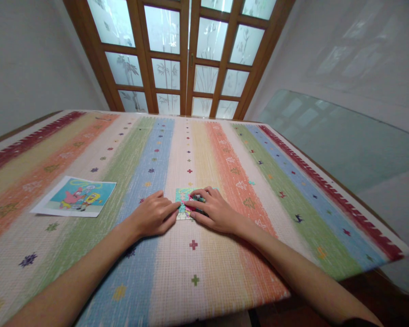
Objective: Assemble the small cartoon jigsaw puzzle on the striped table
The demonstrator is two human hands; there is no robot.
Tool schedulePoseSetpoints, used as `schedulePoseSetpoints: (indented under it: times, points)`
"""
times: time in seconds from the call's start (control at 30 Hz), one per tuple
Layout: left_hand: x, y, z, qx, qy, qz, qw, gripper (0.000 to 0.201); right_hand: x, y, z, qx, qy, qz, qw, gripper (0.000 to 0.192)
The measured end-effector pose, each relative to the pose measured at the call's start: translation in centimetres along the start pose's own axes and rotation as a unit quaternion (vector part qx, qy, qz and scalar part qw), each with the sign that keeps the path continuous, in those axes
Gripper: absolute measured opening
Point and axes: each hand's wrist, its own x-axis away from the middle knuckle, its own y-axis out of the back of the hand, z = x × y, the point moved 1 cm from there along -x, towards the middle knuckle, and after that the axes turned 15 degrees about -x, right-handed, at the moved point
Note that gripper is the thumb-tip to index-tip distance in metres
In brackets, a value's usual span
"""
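Small, colourful jigsaw puzzle [183, 202] lay flat under both hands, left hand [155, 217] pressing open-fingered, right hand [214, 211] loosely covering pieces; gentle, even pressure suited it.

My left hand [155, 217] and right hand [213, 210] meet over a small jigsaw puzzle [184, 203] at the middle of the desk [225, 150], which wears a striped cloth. Beyond them the cloth lies bare up to the wooden glass doors [187, 59]. To my left, well apart, a flat cartoon picture [75, 196] is the only obstacle. To my right, open cloth reaches the desk edge.
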Motion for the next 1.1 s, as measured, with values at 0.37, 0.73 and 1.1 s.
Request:
schedulePoseSetpoints:
  times: [0.37,0.73,1.1]
  points:
    - [0.15,-0.12,0.0,0.005,0.008,0.003,1.0,0.029,0.1,0.09,-0.01,0.005,0.001,0.002,1.0,0.038]
    - [0.1,-0.16,0.05,0.06,0.034,0.022,0.997,0.027,0.04,0.16,0.26,0.028,0.008,0.009,1.0,0.039]
    - [0.13,-0.28,0.03,0.063,0.041,0.037,0.997,0.027,0.1,-0.03,0.77,0.061,0.011,0.018,0.998,0.041]
